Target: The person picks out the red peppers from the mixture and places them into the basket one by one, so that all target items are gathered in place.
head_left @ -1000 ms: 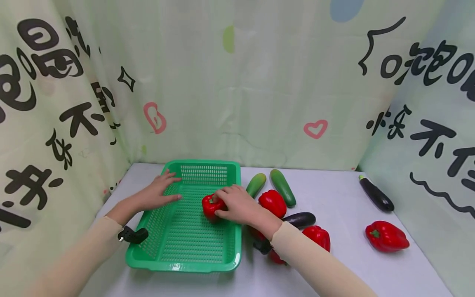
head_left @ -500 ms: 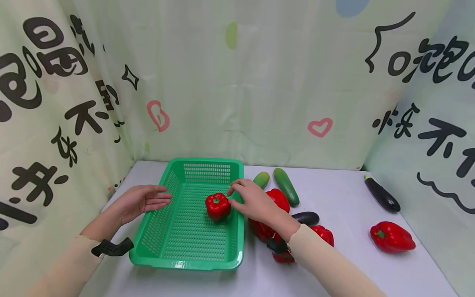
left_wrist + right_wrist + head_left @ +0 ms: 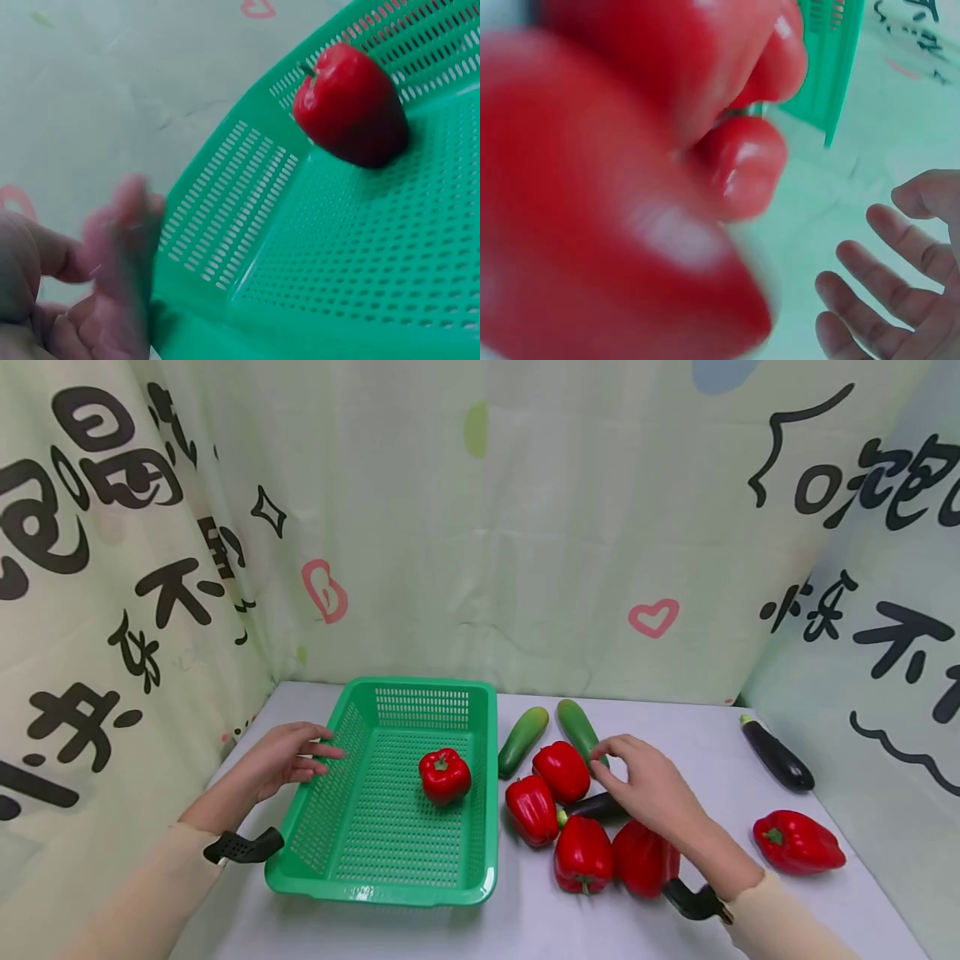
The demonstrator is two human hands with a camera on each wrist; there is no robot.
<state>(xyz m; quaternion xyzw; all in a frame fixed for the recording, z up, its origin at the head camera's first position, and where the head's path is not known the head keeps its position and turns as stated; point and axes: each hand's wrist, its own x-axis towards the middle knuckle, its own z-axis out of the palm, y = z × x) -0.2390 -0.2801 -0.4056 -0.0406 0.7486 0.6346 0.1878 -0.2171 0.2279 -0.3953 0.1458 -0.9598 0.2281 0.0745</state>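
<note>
A red bell pepper sits upright inside the green plastic basket, right of its middle. My left hand is at the basket's left rim with relaxed fingers, holding nothing. To the right of the basket my right hand hovers above the heap of vegetables, its fingers bent loosely and nothing between them. Under and beside it lie several red bell peppers and an eggplant, partly hidden by the hand. Two green cucumbers lie behind these. In the right wrist view, blurred peppers fill the left side.
Farther right on the white table lie another eggplant and a red bell pepper. A printed curtain encloses the table at the back and both sides.
My right hand has let go of the bell pepper in the basket and moved right, over the vegetable heap. My left hand has drawn back from inside the basket to its left rim.
</note>
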